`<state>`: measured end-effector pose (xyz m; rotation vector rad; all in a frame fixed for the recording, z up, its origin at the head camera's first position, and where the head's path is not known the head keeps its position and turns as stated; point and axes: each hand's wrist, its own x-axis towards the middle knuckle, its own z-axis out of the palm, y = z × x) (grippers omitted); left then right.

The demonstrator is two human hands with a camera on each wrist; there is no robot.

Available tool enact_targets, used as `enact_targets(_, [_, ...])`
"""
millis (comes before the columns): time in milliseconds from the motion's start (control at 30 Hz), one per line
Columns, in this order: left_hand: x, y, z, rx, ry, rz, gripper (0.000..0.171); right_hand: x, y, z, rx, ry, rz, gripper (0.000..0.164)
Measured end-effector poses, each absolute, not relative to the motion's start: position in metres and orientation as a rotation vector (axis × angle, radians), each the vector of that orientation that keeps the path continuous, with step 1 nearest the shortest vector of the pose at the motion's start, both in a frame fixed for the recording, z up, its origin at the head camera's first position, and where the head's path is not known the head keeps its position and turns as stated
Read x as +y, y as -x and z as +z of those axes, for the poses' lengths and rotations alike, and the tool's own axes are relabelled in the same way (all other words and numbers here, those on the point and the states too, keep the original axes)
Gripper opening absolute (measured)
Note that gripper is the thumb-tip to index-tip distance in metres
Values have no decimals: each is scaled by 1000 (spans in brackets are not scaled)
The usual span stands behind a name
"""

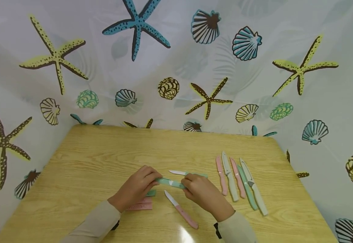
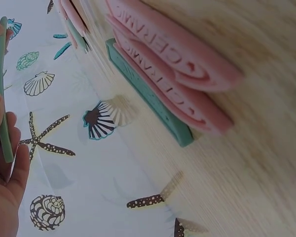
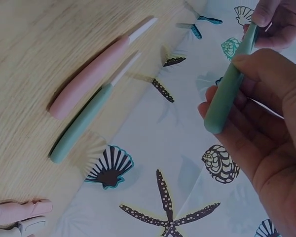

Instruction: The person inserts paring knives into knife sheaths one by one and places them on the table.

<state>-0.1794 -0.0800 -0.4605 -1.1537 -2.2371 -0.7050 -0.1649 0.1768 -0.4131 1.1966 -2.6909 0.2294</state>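
My left hand pinches the blade-cover end of a green ceramic knife, held above the table between both hands. At its other end my right hand grips the green handle, thumb on top. A small pale patch shows midway along it in the head view. Two pink blade covers embossed "CERAMIC" and a green cover lie beside the left hand. Two bare white-bladed knives rest near the hands: a pink-handled knife in front, and a green-handled knife behind, partly hidden by the right hand in the head view.
To the right lie several knives side by side: pink knives, white knives and a green knife. A white curtain printed with starfish and shells surrounds the wooden table at its back and sides.
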Motion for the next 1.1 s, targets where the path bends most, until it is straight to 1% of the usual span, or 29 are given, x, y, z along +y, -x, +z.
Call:
enact_targets(233, [-79,179,-461,-2220,1154,-713,21,176,165,-415,-2687,-1191,227,6])
enact_targets(500, [-79,179,-460,-2228,1149,-687,20,175,163,-418,-2722,-1118,283,17])
enact_targets(667, [-77,179,-462,-2231,1161,-673,18,176,161,-421,-2707,-1063,249,18])
enact_targets(800, [-79,181,-462,-2278,1136,-662,27,180,161,-423,-2665,-981,228,17])
enact_targets(933, [-86,178,-464,-2381,1013,-643,34,188,160,-425,-2683,-914,243,18])
enact_targets(1100, [-95,177,-470,-2530,919,-584,23,210,159,-428,-2751,-771,263,22])
